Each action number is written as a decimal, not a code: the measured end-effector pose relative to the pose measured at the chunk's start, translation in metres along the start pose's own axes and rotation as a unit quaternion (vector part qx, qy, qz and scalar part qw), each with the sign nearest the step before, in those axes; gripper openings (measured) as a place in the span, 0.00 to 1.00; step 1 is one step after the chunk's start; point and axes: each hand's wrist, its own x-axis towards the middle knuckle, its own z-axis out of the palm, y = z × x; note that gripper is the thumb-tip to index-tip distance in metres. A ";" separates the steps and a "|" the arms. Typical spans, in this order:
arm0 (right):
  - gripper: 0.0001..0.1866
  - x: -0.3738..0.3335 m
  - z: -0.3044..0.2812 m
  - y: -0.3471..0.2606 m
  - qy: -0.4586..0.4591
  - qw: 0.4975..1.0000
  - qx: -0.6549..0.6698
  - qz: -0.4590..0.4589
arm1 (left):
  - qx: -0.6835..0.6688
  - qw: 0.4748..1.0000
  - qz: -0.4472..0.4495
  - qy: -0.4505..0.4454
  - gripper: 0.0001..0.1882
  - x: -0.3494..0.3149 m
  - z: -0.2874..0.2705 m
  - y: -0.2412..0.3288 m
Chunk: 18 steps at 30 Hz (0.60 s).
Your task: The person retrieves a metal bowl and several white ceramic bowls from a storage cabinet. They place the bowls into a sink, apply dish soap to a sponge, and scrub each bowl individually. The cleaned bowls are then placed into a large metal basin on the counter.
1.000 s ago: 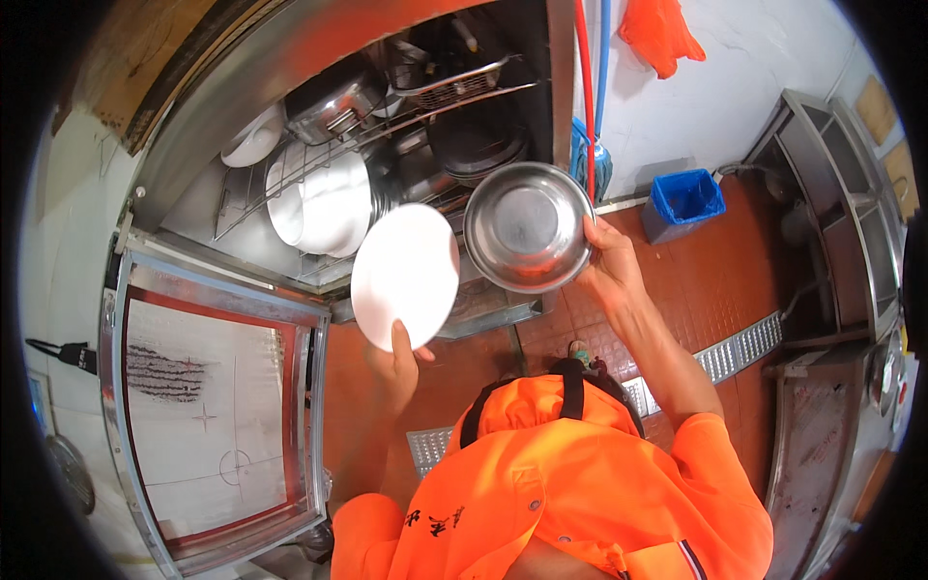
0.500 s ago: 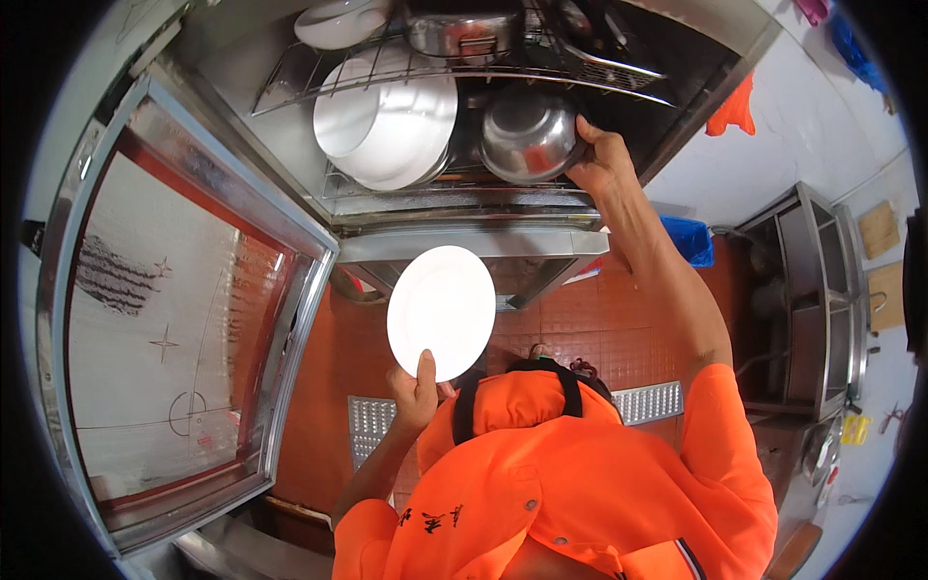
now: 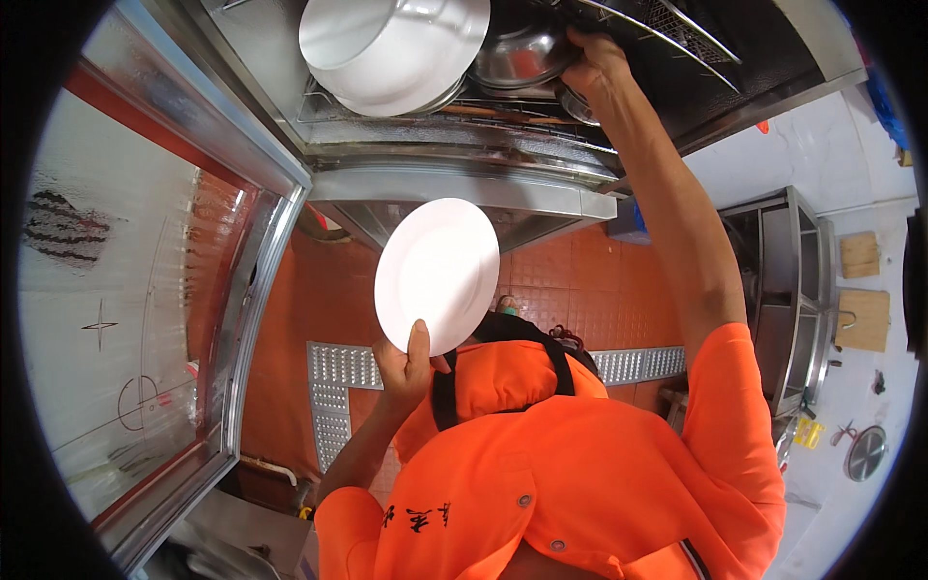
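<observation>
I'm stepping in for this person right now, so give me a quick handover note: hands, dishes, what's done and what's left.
Left hand: grips the white plate by its lower rim, held below the cabinet.
Right hand: reached up to the steel bowl on the wire rack; grip unclear.
Done: bowl on the rack beside a large white basin.
Left: the plate is not yet racked; the cabinet door stands open.

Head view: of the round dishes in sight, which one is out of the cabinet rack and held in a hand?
The flat white plate, gripped at its lower rim by the left hand. The white basin and steel bowl sit in the rack.
</observation>
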 end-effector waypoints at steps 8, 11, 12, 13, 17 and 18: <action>0.14 0.092 -0.062 0.013 -0.483 0.643 0.440 0.400 | 0.007 1.000 -0.023 -0.005 0.15 -0.003 0.008 0.004; 0.10 0.110 -0.070 0.011 -0.477 0.378 0.622 0.493 | 0.001 0.999 -0.030 0.022 0.16 -0.002 0.016 0.003; 0.10 0.105 -0.051 0.013 -0.393 0.096 0.723 0.559 | 0.001 0.999 -0.032 0.029 0.16 -0.002 0.017 0.005; 0.10 0.097 -0.035 0.014 -0.273 -0.191 0.755 0.565 | -0.001 0.999 -0.033 0.028 0.16 -0.002 0.017 0.005; 0.12 0.090 -0.061 0.018 -0.183 -0.132 0.809 0.542 | -0.036 0.998 -0.044 0.011 0.15 0.001 0.025 0.003; 0.14 0.089 -0.070 0.021 -0.256 -0.007 0.796 0.549 | -0.040 0.998 -0.041 0.003 0.14 0.004 0.027 0.004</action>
